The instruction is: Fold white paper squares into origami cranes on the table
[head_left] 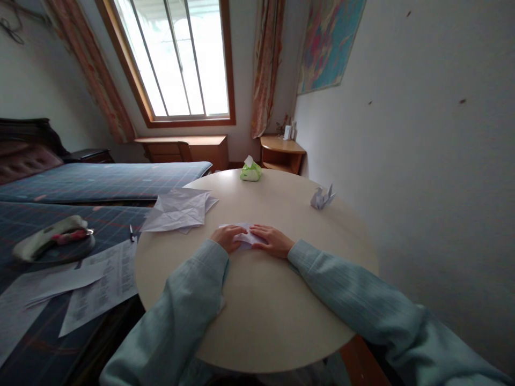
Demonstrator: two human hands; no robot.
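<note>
I find both hands at work over one piece of white folded paper (250, 237), which lies on the round cream surface (281, 305), a little toward the far side from its middle. The right hand (272, 240) is palm down, its fingers extended and loosely spread across the paper, thumb set apart; it presses rather than grips. The left hand (228, 237) rests on the paper's other side with its fingers gently curved — I cannot tell from my view whether they pinch an edge.

To the left, I note a stack of creased white sheets (177, 210) at the rim, partly overhanging it. A folded paper crane (321, 198) stands apart on the right. A green tissue pack (251, 172), one tissue protruding, sits at the far edge.

On the plaid bed (161, 178) side, I record printed sheets (107, 284) and a dark pen (131, 233) near their upper edge — their text is illegible to me.
</note>
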